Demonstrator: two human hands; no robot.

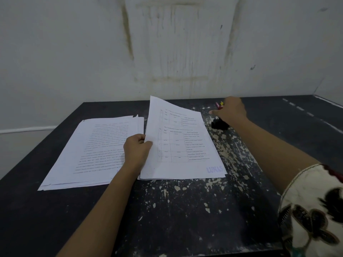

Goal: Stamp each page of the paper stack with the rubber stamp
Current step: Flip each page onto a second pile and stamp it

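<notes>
Two paper piles lie on the dark table (185, 210). The left pile (89, 153) shows printed text. The right stack (185, 169) has a top page (178, 138) printed with tables and a faint purple "LUNAS" mark (214, 169) in its near right corner. My left hand (137, 151) pinches that page's left edge and lifts it, so the page tilts up. A black rubber stamp (220, 124) sits at the back right of the stack. My right hand (230, 111) hovers right over it; its palm side is hidden, so any grip cannot be made out.
Pink and yellow pen-like items (219, 104) lie just behind my right hand. The table top is scuffed, with flaking paint. A stained white wall (167, 52) stands close behind the table. A patterned sleeve (315, 210) covers my right upper arm.
</notes>
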